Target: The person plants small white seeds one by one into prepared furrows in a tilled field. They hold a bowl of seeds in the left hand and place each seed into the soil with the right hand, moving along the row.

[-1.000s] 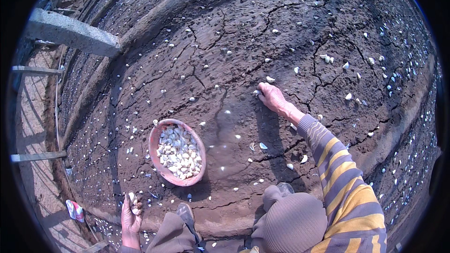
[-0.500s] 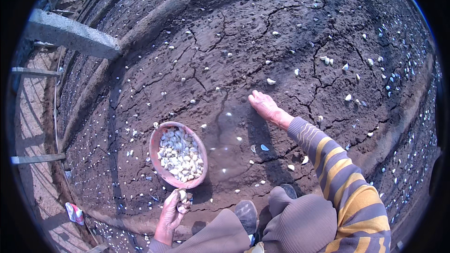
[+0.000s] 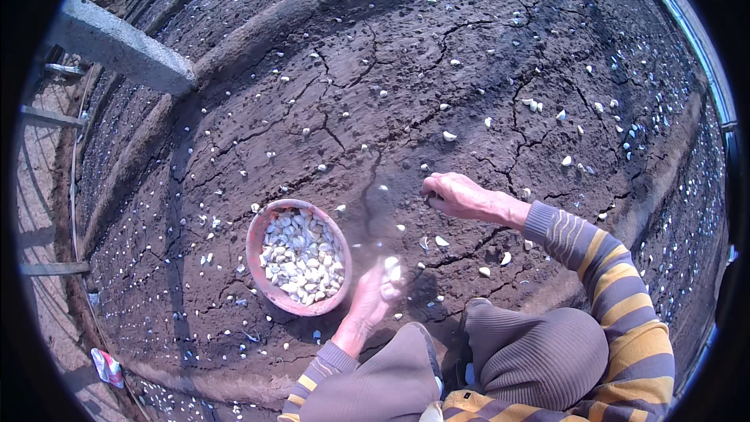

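Note:
My left hand (image 3: 371,301), smeared a little by motion, is closed round several pale garlic cloves (image 3: 392,270) beside the right rim of an oval pinkish bowl (image 3: 258,271). The bowl stands on the soil and holds many more peeled-looking cloves. Low over the cracked brown soil (image 3: 344,211), my right hand (image 3: 461,197) has its fingers curled together, pointing left. Whatever is between those fingertips, if anything, is hidden. One garlic clove (image 3: 424,166) sits in the soil just beyond them, and another clove (image 3: 441,241) lies nearer to me.
Cloves are dotted across the whole bed. A concrete post (image 3: 129,47) leans in at the upper left, beside a raised soil ridge (image 3: 258,35). Wooden slats (image 3: 55,269) line the left side, near a crumpled red-and-white wrapper (image 3: 107,367). My bent knees (image 3: 539,355) are close in front.
My left hand has moved right and up with its cloves, from below the bowl to its right side. My right hand has drawn slightly nearer and right; a clove shows where it was.

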Action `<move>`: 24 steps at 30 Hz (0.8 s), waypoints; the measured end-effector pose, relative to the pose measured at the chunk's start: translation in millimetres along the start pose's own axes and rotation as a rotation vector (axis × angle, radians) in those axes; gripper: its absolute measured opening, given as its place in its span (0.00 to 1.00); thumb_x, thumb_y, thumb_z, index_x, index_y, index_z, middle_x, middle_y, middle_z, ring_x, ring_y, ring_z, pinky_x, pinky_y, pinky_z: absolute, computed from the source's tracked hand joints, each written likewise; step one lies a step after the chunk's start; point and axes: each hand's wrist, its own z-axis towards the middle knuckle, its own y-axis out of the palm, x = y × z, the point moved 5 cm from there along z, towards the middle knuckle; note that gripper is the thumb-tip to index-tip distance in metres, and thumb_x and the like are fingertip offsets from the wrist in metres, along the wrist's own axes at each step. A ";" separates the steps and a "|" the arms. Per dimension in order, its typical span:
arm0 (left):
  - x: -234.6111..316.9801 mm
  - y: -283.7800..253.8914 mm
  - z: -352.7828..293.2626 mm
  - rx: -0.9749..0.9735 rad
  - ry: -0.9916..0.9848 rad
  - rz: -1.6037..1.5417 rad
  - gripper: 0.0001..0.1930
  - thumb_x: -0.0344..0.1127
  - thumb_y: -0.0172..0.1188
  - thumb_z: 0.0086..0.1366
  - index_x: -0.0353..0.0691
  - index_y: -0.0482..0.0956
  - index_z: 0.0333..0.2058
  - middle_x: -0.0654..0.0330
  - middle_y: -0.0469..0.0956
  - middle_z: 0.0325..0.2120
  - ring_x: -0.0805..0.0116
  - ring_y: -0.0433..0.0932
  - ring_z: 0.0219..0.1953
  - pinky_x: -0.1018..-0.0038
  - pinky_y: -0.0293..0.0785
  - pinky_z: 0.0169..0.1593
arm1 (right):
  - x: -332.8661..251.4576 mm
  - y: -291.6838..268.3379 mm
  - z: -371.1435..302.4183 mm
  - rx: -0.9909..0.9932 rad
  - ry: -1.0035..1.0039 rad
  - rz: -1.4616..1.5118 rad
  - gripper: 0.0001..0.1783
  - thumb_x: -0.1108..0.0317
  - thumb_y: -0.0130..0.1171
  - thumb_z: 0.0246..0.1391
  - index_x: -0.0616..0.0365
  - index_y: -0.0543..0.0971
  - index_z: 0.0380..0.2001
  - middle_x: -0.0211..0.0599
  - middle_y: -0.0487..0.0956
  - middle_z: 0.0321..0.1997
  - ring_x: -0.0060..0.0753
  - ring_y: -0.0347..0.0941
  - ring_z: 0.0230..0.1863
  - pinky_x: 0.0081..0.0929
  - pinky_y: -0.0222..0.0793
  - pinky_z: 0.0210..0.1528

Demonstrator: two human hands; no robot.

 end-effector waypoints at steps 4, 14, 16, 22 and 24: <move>-19.0 35.0 45.1 -0.129 -0.012 -0.085 0.22 0.52 0.56 0.68 0.39 0.74 0.49 0.60 0.80 0.37 0.71 0.78 0.31 0.81 0.73 0.28 | -54.3 -35.4 -33.0 -0.201 0.025 0.141 0.16 0.67 0.60 0.51 0.63 0.76 0.43 0.48 0.76 0.34 0.54 0.76 0.40 0.44 0.73 0.41; -39.5 56.7 64.2 -0.283 -0.046 0.148 0.22 0.56 0.55 0.67 0.39 0.76 0.41 0.67 0.74 0.27 0.82 0.68 0.23 0.84 0.65 0.24 | -70.1 4.2 -61.2 -0.108 0.174 0.000 0.14 0.70 0.60 0.47 0.60 0.77 0.40 0.49 0.71 0.37 0.57 0.75 0.38 0.47 0.72 0.38; -42.5 54.0 59.8 -0.296 -0.053 0.308 0.25 0.58 0.53 0.68 0.38 0.77 0.42 0.68 0.74 0.27 0.84 0.65 0.21 0.84 0.65 0.24 | -65.6 21.6 -71.3 -0.128 0.210 0.006 0.13 0.71 0.60 0.47 0.60 0.75 0.38 0.51 0.71 0.37 0.58 0.74 0.38 0.48 0.72 0.38; -46.7 51.5 55.0 -0.210 -0.013 0.387 0.21 0.49 0.51 0.72 0.39 0.75 0.51 0.68 0.75 0.28 0.83 0.69 0.22 0.85 0.70 0.26 | 3.5 5.0 -77.0 0.048 0.364 0.154 0.13 0.71 0.61 0.50 0.66 0.71 0.36 0.53 0.77 0.29 0.53 0.77 0.37 0.42 0.71 0.39; -45.6 48.5 63.5 -0.221 0.028 0.339 0.20 0.45 0.49 0.74 0.36 0.73 0.54 0.65 0.77 0.34 0.82 0.72 0.26 0.85 0.71 0.28 | 65.4 -16.9 -78.0 0.303 0.590 0.212 0.12 0.71 0.60 0.52 0.67 0.72 0.37 0.53 0.80 0.32 0.49 0.79 0.37 0.40 0.73 0.40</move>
